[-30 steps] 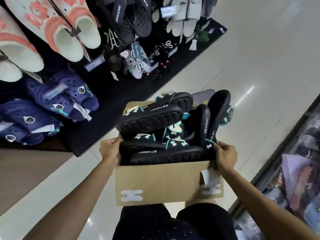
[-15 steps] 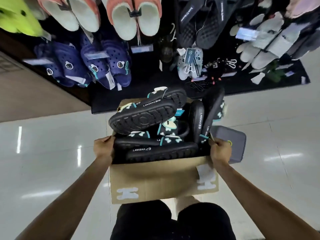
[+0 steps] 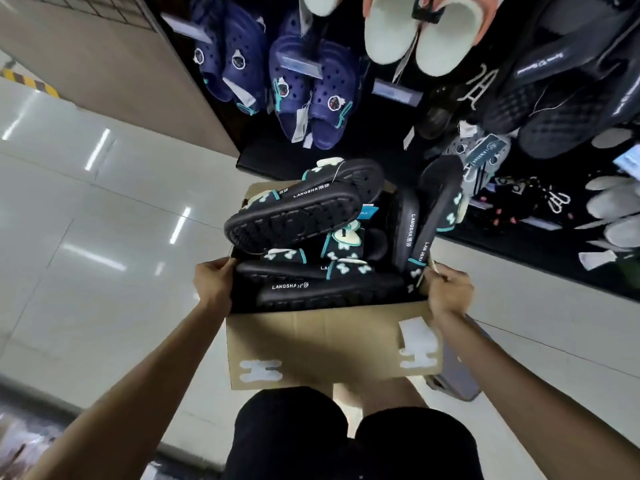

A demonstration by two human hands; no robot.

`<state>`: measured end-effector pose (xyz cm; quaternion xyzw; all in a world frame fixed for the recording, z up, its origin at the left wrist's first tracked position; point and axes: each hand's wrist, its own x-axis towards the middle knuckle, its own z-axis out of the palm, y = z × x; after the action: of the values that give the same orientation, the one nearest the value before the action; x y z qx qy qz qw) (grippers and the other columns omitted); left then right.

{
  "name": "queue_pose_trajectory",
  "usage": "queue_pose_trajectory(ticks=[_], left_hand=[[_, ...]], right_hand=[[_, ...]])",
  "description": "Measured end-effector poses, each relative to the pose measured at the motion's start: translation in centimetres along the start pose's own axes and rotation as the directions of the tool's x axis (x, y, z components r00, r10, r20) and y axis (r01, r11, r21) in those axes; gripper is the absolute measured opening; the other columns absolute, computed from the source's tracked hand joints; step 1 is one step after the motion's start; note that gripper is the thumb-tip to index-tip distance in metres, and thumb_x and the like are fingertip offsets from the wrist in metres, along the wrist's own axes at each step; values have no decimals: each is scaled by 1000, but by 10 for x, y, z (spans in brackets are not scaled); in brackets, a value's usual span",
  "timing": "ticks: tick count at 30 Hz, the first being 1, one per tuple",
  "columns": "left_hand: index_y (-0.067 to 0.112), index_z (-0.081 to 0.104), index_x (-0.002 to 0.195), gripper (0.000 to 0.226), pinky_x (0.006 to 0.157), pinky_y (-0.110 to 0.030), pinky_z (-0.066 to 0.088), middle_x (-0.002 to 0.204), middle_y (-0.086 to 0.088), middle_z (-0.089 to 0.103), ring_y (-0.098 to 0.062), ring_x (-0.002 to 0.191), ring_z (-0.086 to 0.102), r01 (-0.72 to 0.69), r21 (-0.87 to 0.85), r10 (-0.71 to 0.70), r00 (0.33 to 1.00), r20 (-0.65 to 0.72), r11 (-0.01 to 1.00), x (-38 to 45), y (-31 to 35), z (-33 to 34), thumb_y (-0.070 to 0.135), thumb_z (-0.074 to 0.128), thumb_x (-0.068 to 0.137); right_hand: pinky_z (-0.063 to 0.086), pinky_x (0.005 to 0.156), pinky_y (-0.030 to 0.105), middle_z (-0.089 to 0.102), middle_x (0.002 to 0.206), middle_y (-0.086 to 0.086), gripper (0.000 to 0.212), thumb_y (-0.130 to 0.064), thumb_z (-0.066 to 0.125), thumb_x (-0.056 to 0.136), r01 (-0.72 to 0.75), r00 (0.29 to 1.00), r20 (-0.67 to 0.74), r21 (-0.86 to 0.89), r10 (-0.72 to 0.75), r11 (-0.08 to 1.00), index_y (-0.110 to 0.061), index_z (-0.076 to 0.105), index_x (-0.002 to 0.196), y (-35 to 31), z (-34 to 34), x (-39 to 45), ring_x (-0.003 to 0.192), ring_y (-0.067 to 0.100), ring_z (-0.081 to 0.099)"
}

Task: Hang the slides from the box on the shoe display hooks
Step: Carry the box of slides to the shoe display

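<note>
Our left hand (image 3: 213, 284) grips the left rim of the cardboard box (image 3: 329, 344), fingers curled over its edge. Inside it the black slides (image 3: 294, 216) lie heaped, some soles up, two standing on edge at the right. Our right hand (image 3: 448, 292) clasps the right rim. Beyond the box, navy clogs (image 3: 311, 91) and dark slippers (image 3: 568, 98) hang on the display rack (image 3: 391, 64).

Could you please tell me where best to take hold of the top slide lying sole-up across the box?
Probably grip the top slide across its narrow middle, coming from above: its sole faces up, it lies clear over the box, and nothing covers it. One hand must first leave the box.
</note>
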<state>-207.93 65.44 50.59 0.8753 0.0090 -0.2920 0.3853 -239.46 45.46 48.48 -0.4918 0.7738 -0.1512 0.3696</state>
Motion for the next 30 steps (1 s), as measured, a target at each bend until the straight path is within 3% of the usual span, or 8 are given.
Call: queue_pose_trajectory(ticks=[4,9,14,16,20,23,26,30], left_hand=[[10,74,76,13,55,-22,40,54,8,55,-5,56,47,68,-59,-73,995,-73,996,3,-13,-6,16,66,85],[14,72,70,16,53,-21,40,40,17,52,-4,55,46,114,-97,-126,984,-129,989,-5,-36,-14,17,66,84],[17,71,66,18,55,-23,41,42,15,53,-5,57,47,176,-163,-208,956,-207,971,-21,-54,-10,17,66,83],[17,69,61,22,58,-28,41,49,8,55,-8,59,47,201,-198,-247,937,-245,959,-28,-64,-5,17,66,82],[16,70,58,21,62,-30,44,58,-2,59,-12,61,49,226,-300,-316,901,-297,927,-48,-81,11,20,66,79],[19,72,61,20,63,-28,46,56,4,63,-12,63,53,230,-392,-374,861,-343,891,-67,-89,31,18,68,81],[19,72,64,18,64,-26,47,54,11,64,-12,65,55,221,-475,-421,829,-369,852,-82,-99,55,16,68,81],[19,72,59,21,64,-29,47,62,-2,65,-14,64,55,213,-547,-467,798,-381,810,-87,-119,86,19,69,79]], right_hand=[[52,82,38,73,102,17,27,-21,71,87,62,995,75,-23,-60,998,-13,76,112,-15,19,10,86,26,64],[43,83,26,60,94,0,29,-22,69,90,149,973,188,-75,-133,986,-5,74,114,-28,36,18,90,17,57],[46,97,32,67,125,13,33,-18,67,92,211,943,280,-87,-180,974,-3,69,121,-42,53,28,115,30,62],[45,89,26,69,120,11,31,-17,66,92,267,920,324,-110,-219,958,-4,70,120,-47,57,35,110,28,64],[36,73,24,61,81,-1,22,-14,65,92,378,856,426,-134,-291,916,-2,75,108,-60,64,53,83,24,60],[38,73,26,67,85,-8,22,-11,65,92,454,794,499,-109,-346,885,0,73,109,-69,66,70,79,24,58],[37,72,21,64,87,-7,25,-12,65,92,501,750,552,-115,-364,858,-2,72,115,-73,70,88,82,10,56],[40,75,13,73,111,6,30,-11,66,92,512,718,595,-100,-361,853,-8,69,122,-70,83,110,91,9,60]])
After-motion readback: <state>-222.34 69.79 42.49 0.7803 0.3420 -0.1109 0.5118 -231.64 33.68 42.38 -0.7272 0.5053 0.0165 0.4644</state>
